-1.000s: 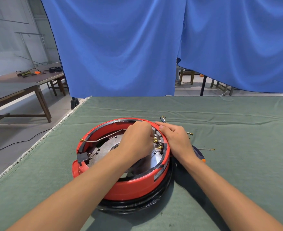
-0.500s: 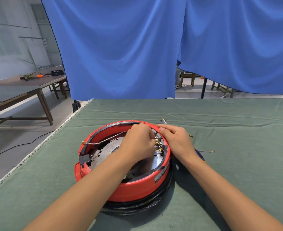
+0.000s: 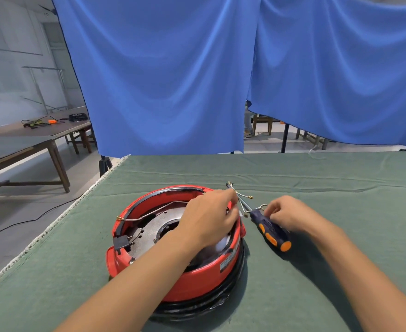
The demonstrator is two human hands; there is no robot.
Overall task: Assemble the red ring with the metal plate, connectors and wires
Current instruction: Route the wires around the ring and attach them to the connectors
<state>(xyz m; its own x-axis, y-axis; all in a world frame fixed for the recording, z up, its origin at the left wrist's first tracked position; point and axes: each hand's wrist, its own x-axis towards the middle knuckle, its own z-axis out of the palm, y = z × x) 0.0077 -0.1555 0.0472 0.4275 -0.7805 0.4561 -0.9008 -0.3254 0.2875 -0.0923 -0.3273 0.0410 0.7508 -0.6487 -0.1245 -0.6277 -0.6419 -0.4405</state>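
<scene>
A: Status of assy at this frame?

B: Round red plastic ring (image 3: 192, 274) sat on the green cloth-covered surface (image 3: 317, 178), stacked on a black base. Circular grey metal plate (image 3: 154, 227) was seated inside it. One thin wire w/ brass terminal (image 3: 135, 218) lay across the ring interior, end loose.

A: Hands?

B: Left hand (image 3: 209, 219) was over the ring's far-right rim, fingers curled; what it held, cannot tell (blurred). Right hand (image 3: 285, 213) was just beside the ring, grip pinched on a small metal connector loop (image 3: 263, 207) near the blue-and-orange-handled screwdriver (image 3: 270, 230).

A: Remaining?

B: Est. mid-task. Plate in; spare wires w/ terminals (image 3: 241, 195) lay outside the ring, so connectors/wiring likely incomplete.
</scene>
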